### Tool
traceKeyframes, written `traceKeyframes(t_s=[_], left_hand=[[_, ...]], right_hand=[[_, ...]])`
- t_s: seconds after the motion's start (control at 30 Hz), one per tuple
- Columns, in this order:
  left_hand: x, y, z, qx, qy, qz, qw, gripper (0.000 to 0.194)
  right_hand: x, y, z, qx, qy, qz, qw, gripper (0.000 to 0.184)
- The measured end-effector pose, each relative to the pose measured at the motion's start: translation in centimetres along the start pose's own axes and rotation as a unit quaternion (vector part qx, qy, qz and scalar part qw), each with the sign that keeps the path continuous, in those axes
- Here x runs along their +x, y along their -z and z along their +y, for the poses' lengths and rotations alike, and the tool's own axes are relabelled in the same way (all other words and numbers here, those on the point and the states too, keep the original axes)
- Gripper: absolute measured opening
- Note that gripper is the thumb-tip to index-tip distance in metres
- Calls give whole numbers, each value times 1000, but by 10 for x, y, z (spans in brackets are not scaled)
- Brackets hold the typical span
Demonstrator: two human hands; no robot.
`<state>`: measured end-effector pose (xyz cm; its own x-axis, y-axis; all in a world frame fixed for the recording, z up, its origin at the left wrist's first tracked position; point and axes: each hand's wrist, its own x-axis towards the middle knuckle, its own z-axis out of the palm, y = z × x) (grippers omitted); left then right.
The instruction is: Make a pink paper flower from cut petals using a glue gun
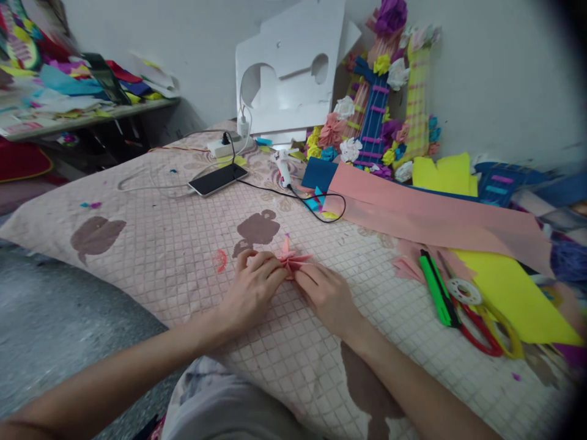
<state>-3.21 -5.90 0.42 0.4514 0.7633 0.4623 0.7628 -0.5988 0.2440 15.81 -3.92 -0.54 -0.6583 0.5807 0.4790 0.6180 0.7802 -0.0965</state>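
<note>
A small folded pink paper flower (290,261), with pointed petals spreading outward, sits at the middle of the cloth-covered table. My left hand (257,278) grips its left side, fingers curled in. From the right, my right hand (328,296) pinches the flower's lower right edge between closed fingers. Both hands rest low over the quilted cloth (192,263). The fingertips hide part of the flower's base.
To the right lie a green box cutter (435,287), red-handled scissors (479,333), yellow paper (518,293) and long pink paper (431,211). Farther back are a glue gun (282,168) with its black cord, a phone (217,179), a power strip (229,145) and flower-decorated paper guitars (373,116).
</note>
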Motion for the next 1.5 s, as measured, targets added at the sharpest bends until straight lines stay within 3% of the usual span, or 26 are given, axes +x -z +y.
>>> traceKeyframes(t_s=[0.3,0.53,0.83,1.07,1.37,1.5], left_hand=[[0,1,2,-3,11,-20,1000,23],[0,-1,1,-10,14,2,1000,18],[-2,0,2,-2,18,-15,1000,22],[-2,-2,2,10,26,26,999,17],[-3,-1,2,9,33,-10,999,23],[-3,-2,1,-6,36,8,999,19]], right_hand=[[2,0,-2,-2,-5,4,1000,20],[2,-1,0,-8,3,9,1000,24],[0,-2,0,7,-3,0,1000,20],[1,-1,0,-9,4,-10,1000,23],[1,-3,2,5,-1,-1,1000,20],[1,-2,2,-7,4,-17,1000,20]])
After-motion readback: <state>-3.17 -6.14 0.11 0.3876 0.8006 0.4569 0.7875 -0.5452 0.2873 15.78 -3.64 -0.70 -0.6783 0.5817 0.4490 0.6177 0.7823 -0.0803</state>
